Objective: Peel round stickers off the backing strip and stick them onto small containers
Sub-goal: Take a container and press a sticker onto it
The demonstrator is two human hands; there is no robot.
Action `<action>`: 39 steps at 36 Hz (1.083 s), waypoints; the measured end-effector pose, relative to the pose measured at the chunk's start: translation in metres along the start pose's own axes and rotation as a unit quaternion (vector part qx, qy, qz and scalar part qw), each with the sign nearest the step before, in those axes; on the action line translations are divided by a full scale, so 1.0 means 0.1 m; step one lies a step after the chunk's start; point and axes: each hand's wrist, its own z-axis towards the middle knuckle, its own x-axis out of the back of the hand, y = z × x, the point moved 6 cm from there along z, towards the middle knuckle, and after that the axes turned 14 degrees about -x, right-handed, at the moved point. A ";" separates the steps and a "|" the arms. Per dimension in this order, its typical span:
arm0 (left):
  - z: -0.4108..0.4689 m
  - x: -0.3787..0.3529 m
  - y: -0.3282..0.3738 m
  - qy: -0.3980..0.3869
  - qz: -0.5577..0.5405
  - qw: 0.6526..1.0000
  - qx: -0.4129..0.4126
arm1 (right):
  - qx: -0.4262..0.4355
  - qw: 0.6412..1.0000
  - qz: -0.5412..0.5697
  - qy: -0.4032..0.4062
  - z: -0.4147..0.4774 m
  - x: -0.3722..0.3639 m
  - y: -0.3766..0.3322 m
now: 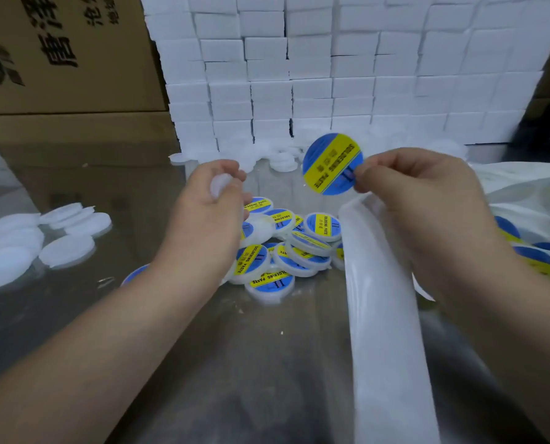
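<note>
**Sticker free, container waiting**

The backing strip [385, 315] trails under the right hand [427, 200], whose fingers [368, 174] pinch a round sticker [331, 164] by its edge, likely sparing the glue. The left hand [203, 219] curls its fingers round a blank container [220, 184], ready. Labelled containers [323, 226] pile beyond.

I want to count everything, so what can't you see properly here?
Head view only:
The container in the left hand: mostly hidden by its fingers, blurred.
The sticker pinched by the right hand: small print too small to read.
The pile of labelled containers: partly behind the left hand, so no sure count.
The box print: cut off by the top and left edges.
</note>
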 end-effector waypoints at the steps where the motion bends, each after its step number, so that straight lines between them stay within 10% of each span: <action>1: -0.01 -0.03 -0.01 0.011 -0.086 0.996 0.038 | -0.010 1.000 0.000 -0.021 -0.01 -0.04 0.02; 17: -0.16 -0.35 0.01 -0.150 -0.433 0.873 0.168 | -0.057 0.979 -0.056 -0.186 -0.12 -0.36 0.17; 39: -0.21 -0.36 0.07 -0.163 -0.374 0.908 0.097 | -0.051 0.978 -0.085 -0.182 -0.13 -0.35 0.17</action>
